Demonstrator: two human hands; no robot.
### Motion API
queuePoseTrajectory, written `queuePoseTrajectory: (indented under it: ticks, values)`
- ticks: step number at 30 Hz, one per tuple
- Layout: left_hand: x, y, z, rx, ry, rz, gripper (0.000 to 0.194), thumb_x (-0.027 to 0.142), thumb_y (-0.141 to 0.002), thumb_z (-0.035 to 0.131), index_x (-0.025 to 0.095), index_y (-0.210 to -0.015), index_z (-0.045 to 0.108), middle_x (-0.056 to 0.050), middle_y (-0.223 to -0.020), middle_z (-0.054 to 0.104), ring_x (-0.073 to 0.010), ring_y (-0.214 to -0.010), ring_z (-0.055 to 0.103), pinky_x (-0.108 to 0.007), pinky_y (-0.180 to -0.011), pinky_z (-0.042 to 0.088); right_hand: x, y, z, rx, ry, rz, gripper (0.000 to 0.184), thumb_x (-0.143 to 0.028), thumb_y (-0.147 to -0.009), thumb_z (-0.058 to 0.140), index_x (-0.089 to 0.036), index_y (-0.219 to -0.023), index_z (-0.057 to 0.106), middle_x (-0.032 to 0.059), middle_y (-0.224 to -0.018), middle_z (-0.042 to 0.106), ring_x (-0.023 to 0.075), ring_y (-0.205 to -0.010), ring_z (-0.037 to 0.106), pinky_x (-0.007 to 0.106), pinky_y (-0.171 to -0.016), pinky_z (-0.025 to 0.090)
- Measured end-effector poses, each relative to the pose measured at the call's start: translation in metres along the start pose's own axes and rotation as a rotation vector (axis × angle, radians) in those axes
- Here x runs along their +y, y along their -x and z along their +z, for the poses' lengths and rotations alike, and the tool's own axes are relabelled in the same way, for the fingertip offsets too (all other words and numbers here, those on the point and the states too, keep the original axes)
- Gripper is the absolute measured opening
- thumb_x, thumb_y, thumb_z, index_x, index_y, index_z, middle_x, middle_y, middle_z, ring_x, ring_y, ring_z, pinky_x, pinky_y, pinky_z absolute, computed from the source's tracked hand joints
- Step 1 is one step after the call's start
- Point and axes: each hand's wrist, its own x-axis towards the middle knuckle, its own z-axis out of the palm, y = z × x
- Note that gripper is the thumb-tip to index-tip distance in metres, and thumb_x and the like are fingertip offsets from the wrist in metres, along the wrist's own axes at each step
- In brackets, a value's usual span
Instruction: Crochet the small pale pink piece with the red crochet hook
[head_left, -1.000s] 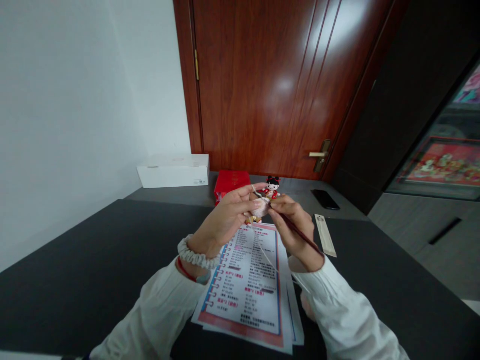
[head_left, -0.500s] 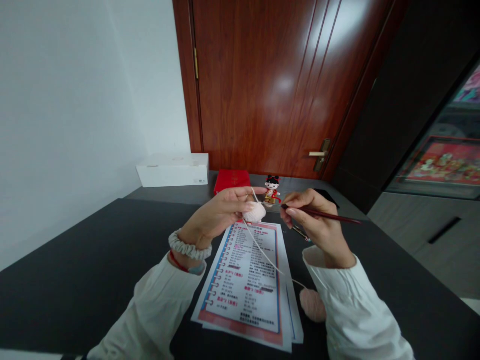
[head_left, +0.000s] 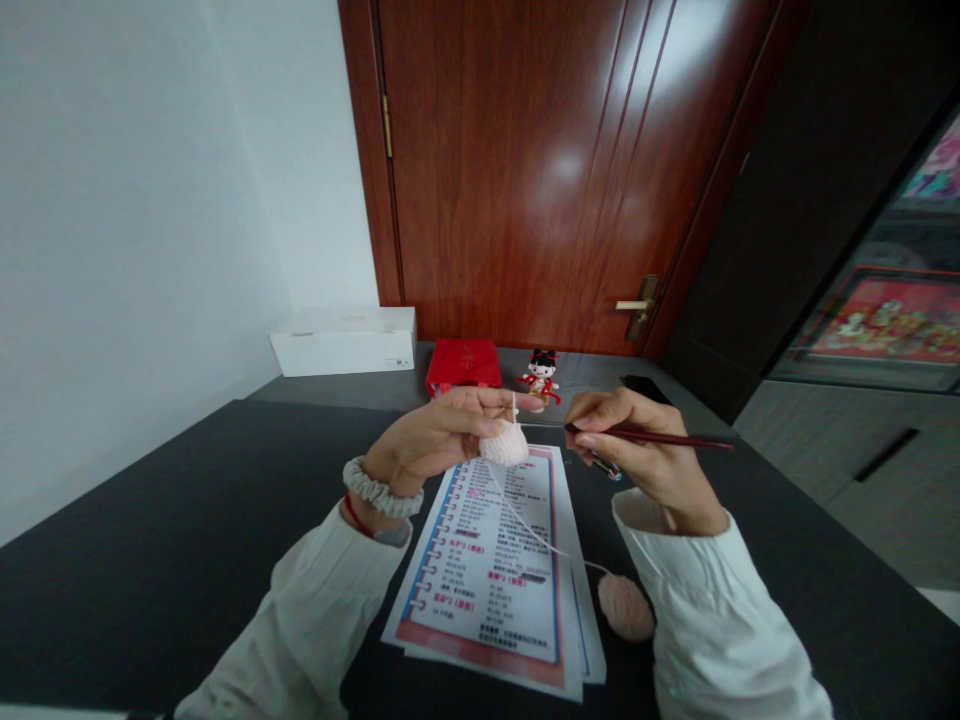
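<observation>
Between the thumb and fingers of my left hand (head_left: 442,430) is a small, cup-shaped pale pink crochet piece (head_left: 505,444). A strand of yarn (head_left: 534,532) loops up by the extended index finger and trails down across the printed sheets (head_left: 487,610) to a pink yarn ball (head_left: 625,606) by my right sleeve. My right hand (head_left: 637,440) pinches a crochet hook (head_left: 667,437) with a dark red handle like a pen. The thin metal shaft points left at the crochet piece; whether its tip sits in a stitch is too small to tell.
Behind my hands stand a red box (head_left: 463,364), a crocheted doll (head_left: 541,376) and a long white box (head_left: 345,340). A small metal item (head_left: 606,466) shows beneath my right hand, and a dark flat object (head_left: 646,388) lies behind it. The black table (head_left: 187,520) reaches the wooden door.
My left hand has tipped the crochet piece and lowered it slightly. The right hand with the hook has shifted a little down and to the right. The yarn ball stays by the sleeve.
</observation>
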Motion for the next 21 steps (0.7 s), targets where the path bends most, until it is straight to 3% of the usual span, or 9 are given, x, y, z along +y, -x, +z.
queuePoseTrajectory:
  ticks: [9, 15, 21]
  values:
    - [-0.002, 0.000, -0.003, -0.002, 0.010, -0.025, 0.045, 0.021, -0.067, 0.071, 0.013, -0.111, 0.067, -0.010, -0.091, 0.066, -0.0135, -0.070, 0.058, -0.024, -0.064, 0.045, -0.004, 0.001, -0.003, -0.034, 0.020, 0.007, 0.010, -0.016, -0.076, 0.074, -0.021, -0.074, 0.065, 0.0016, -0.074, 0.067, 0.0145, -0.065, 0.059, 0.027, -0.051, 0.043]
    - [-0.001, 0.003, 0.001, -0.038, -0.032, 0.000, 0.044, 0.023, -0.068, 0.072, 0.012, -0.111, 0.068, -0.007, -0.083, 0.064, -0.0129, -0.068, 0.058, -0.023, -0.060, 0.044, -0.001, -0.003, 0.002, -0.030, -0.206, 0.095, 0.013, -0.020, -0.075, 0.074, -0.019, -0.071, 0.062, -0.0008, -0.063, 0.065, 0.0105, -0.051, 0.054, 0.023, -0.043, 0.039]
    - [0.002, 0.004, 0.023, 0.208, -0.281, 0.247, 0.036, 0.018, -0.076, 0.069, 0.016, -0.112, 0.067, 0.000, -0.076, 0.061, -0.0107, -0.070, 0.057, -0.023, -0.067, 0.044, 0.001, -0.013, 0.014, 0.083, -0.383, 0.232, 0.023, -0.029, -0.074, 0.072, -0.019, -0.065, 0.052, -0.0046, -0.050, 0.059, 0.0086, -0.039, 0.046, 0.019, -0.034, 0.032]
